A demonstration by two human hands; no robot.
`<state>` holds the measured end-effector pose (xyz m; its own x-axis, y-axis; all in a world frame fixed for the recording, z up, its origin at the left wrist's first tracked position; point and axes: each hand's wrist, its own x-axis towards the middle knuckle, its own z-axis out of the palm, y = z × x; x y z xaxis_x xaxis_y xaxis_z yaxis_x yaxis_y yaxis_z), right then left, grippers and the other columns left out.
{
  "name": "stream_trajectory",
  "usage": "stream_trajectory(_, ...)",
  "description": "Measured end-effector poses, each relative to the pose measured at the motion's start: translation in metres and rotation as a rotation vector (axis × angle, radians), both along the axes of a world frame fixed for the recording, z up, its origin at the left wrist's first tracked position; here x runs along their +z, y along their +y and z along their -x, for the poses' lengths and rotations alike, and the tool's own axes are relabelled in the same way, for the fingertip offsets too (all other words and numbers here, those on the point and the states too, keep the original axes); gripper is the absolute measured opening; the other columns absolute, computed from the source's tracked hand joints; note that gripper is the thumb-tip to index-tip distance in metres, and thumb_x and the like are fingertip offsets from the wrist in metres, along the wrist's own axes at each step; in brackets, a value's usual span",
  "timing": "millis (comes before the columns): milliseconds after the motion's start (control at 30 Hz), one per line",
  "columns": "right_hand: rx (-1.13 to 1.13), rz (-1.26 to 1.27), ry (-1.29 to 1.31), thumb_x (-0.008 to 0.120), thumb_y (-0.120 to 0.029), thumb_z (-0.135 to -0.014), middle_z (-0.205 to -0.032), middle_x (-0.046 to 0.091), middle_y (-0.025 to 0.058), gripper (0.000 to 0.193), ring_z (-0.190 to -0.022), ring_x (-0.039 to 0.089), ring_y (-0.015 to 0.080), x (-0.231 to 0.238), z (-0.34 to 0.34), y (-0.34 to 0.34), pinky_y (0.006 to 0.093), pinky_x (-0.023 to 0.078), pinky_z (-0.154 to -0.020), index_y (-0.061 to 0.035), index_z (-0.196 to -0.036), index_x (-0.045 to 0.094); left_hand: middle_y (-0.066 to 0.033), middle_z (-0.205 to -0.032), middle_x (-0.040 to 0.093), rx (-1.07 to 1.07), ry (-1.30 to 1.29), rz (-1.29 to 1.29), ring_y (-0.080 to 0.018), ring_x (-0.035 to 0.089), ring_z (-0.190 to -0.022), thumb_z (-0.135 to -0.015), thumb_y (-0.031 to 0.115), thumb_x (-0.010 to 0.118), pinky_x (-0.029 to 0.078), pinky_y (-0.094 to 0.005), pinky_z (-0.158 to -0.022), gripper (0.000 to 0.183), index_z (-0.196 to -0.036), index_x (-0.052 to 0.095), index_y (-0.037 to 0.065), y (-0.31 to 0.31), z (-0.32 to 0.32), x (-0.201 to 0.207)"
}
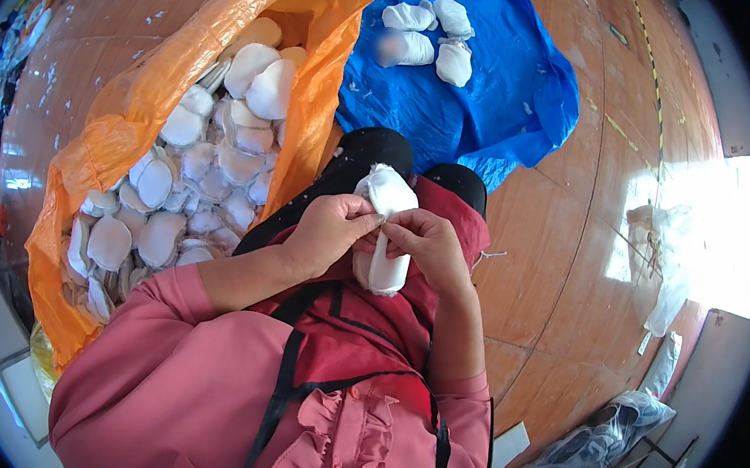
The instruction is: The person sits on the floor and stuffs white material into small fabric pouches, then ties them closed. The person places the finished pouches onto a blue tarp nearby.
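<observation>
On my lap rests a white stuffed cloth bundle [390, 192], longish and rounded at its ends. My left hand [332, 230] pinches its middle with thumb and forefinger. From the other side my right hand [434, 247] pinches the same spot, so the fingertips of both hands almost meet. A fold or strip of white cloth [388, 271] runs from there toward my body. What exactly lies between the fingertips is too small to make out.
An open orange bag [319, 66] at my left holds many flat, rounded white fabric pieces [160, 238]. Beyond my knees a blue plastic sheet [497, 92] carries several white bundles [453, 63]. Clear plastic [595, 436] lies by a frame at the lower right.
</observation>
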<state>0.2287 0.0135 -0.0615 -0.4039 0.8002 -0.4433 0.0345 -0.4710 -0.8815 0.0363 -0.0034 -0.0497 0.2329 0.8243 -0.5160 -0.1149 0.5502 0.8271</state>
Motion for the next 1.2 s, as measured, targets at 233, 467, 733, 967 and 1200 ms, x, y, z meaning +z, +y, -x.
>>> stream_trajectory(233,-0.017,-0.029,-0.067,0.067,-0.011,-0.090,-0.078,0.068,0.0054,0.016,-0.067,0.065,0.0103,0.002,0.002,0.001,0.0238,0.053,-0.062,0.0038,-0.093,0.069,-0.0112,-0.091,0.070,0.049,-0.010,0.026,-0.0152,0.070,-0.078,-0.096,0.006,0.057,0.059,-0.0264,-0.070,0.015,-0.103,0.065,-0.006,0.000,-0.003,0.002)
stream_trajectory(467,-0.022,-0.025,-0.032,0.067,-0.010,-0.089,-0.076,0.068,0.0050,0.014,-0.066,0.064,0.0105,-0.005,-0.002,0.002,0.0241,0.053,-0.062,0.0036,-0.092,0.069,-0.0123,-0.090,0.069,0.078,-0.049,0.033,-0.0168,0.070,-0.076,-0.099,0.009,0.052,0.060,-0.0265,-0.070,0.018,-0.103,0.062,-0.006,0.000,-0.003,0.004)
stream_trajectory(733,-0.020,-0.080,-0.041,0.065,-0.011,-0.092,-0.080,0.067,0.0038,0.012,-0.073,0.064,0.0103,-0.005,-0.006,0.002,0.0253,0.052,-0.071,0.0009,-0.093,0.068,-0.0081,-0.083,0.067,0.125,-0.104,0.063,-0.0135,0.067,-0.071,-0.099,0.014,0.052,0.055,-0.0237,-0.066,0.016,-0.098,0.061,0.002,0.000,0.002,-0.002)
stream_trajectory(967,-0.404,-0.079,0.028,0.063,-0.017,-0.096,-0.101,0.065,0.0011,0.026,-0.091,0.059,0.0087,-0.037,-0.028,-0.009,0.0235,0.048,-0.081,0.0000,-0.115,0.061,-0.0057,-0.081,0.066,0.072,-0.384,0.094,-0.0140,0.063,-0.067,-0.092,0.012,0.050,0.053,-0.0272,-0.066,0.014,-0.097,0.060,0.003,0.005,0.046,-0.019)
stream_trajectory(1200,-0.368,0.002,0.154,0.065,-0.020,-0.096,-0.097,0.066,0.0014,0.025,-0.086,0.060,0.0088,-0.029,-0.026,-0.021,0.0240,0.048,-0.080,-0.0004,-0.112,0.064,-0.0038,-0.088,0.064,0.091,-0.515,0.098,-0.0159,0.059,-0.078,-0.086,0.017,0.047,0.047,-0.0292,-0.073,0.019,-0.095,0.060,0.006,0.005,0.065,-0.049)
